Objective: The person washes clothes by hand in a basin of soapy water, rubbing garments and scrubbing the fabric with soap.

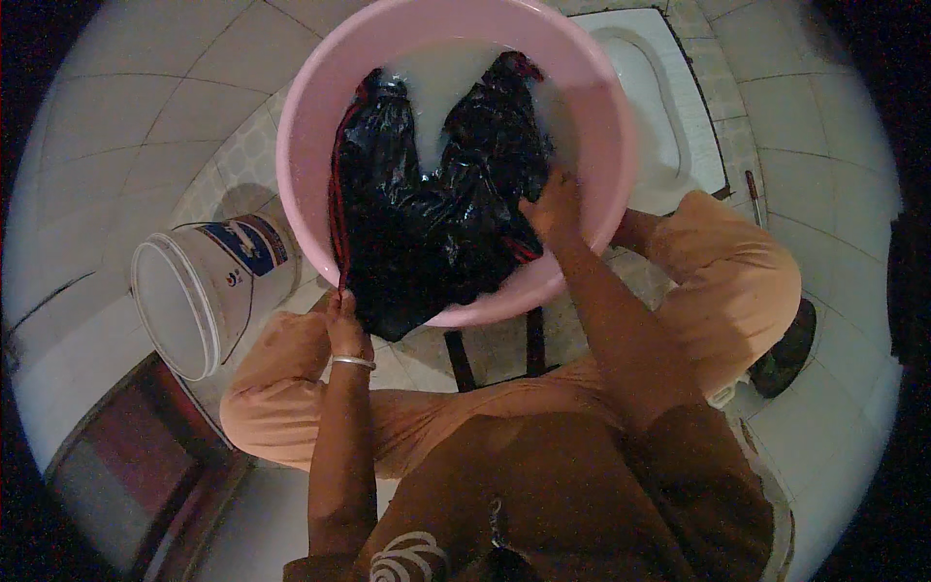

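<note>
Wet black shorts with red side piping (475, 204) lie spread in a large pink tub (308, 126), their two legs pointing to the far side in cloudy water (441, 82). The near edge hangs over the tub's front rim. At the near left rim, my left hand (346, 325) is closed on the shorts' edge beside the red piping. My right hand (556, 209) is inside the tub at the right, its fingers closed on the fabric's right side. Part of that grip is hidden by the cloth and the hand itself.
A white bucket (175, 301) with a blue label lies tipped beside the tub's left. Behind the tub at the right is a white squat toilet pan (659, 107). Dark straps or legs (458, 359) show below the tub, between my bent knees. Tiled walls (136, 107) stand close by.
</note>
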The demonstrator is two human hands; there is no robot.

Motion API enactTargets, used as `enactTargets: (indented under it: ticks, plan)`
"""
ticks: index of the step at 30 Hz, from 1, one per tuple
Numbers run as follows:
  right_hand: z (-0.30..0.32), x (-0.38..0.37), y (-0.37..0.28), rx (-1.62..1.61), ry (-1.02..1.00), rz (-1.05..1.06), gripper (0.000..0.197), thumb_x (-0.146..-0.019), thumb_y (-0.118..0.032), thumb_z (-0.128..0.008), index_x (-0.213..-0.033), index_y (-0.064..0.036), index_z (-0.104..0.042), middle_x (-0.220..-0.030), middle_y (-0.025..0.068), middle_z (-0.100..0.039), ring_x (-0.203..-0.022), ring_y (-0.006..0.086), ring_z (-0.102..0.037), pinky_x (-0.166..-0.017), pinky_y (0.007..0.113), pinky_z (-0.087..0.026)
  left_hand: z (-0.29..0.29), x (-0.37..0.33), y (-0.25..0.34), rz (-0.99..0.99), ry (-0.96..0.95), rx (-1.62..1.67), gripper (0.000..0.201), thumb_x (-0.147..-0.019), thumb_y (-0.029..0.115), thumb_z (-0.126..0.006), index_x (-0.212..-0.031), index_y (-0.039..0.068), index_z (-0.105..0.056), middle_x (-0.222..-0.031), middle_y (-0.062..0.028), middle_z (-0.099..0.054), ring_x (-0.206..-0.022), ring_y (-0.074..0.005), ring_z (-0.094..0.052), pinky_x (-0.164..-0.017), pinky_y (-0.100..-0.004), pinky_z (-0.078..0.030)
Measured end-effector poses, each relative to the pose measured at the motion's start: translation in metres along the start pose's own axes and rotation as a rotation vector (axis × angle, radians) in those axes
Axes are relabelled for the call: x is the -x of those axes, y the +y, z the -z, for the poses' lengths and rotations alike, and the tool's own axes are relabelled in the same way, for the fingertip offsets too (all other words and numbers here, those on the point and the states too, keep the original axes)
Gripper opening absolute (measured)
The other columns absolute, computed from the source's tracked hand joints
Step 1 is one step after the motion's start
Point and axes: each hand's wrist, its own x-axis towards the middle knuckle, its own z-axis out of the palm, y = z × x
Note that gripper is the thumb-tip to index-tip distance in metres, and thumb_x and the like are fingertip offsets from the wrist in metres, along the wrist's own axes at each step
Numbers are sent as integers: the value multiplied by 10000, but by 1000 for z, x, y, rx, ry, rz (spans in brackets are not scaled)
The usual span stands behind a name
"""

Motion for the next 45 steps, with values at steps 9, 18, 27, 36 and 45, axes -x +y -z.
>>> enactTargets:
  ticks: [9, 18, 27, 36, 45]
  plan:
    - [0, 27, -9, 150, 22, 273, 630, -672, -264, -700, -1196, -63, -411, -999, 182, -517, -954, 346, -490, -827, 413, -400, -10, 6, 4, 128, -91, -153, 359, -839, 293, -552, -1044, 0, -525, -965, -42, -557, -887, -146, -494, -804, -264, -389]
    - [-29, 23, 9, -480, -202, 173, 494, -779, -332, -607, -1172, -96, -423, -1005, 224, -548, -903, 369, -547, -801, 419, -420, -14, 12, 19, 222, -188, 258, 445, -842, 303, -533, -1178, 22, -453, -1141, -72, -520, -1023, -234, -493, -919, -342, -369]
    - [-54, -4, 14, -712, -405, -163, 571, -779, -463, -585, -1186, -97, -422, -1055, 115, -538, -910, 228, -540, -792, 359, -435, -34, 31, 52, 420, -436, 455, 474, -870, 365, -456, -1229, 58, -415, -1188, -88, -505, -1064, -253, -489, -944, -392, -364]
    - [-9, 20, -38, -1071, -1035, 141, 685, -797, -370, -599, -1349, -224, -221, -1153, 54, -470, -988, 191, -496, -743, 364, -468, -47, 35, 71, 344, -475, 521, 468, -884, 354, -434, -1250, 66, -383, -1185, -86, -505, -1058, -247, -497, -931, -393, -380]
    - [-50, 95, -112, -413, -518, 604, 801, -720, -180, -655, -1362, -194, -176, -1218, 188, -424, -995, 289, -526, -810, 368, -452, -43, 40, 60, 452, -474, 515, 407, -864, 312, -492, -1186, 66, -460, -1119, -76, -545, -1005, -235, -522, -906, -373, -396]
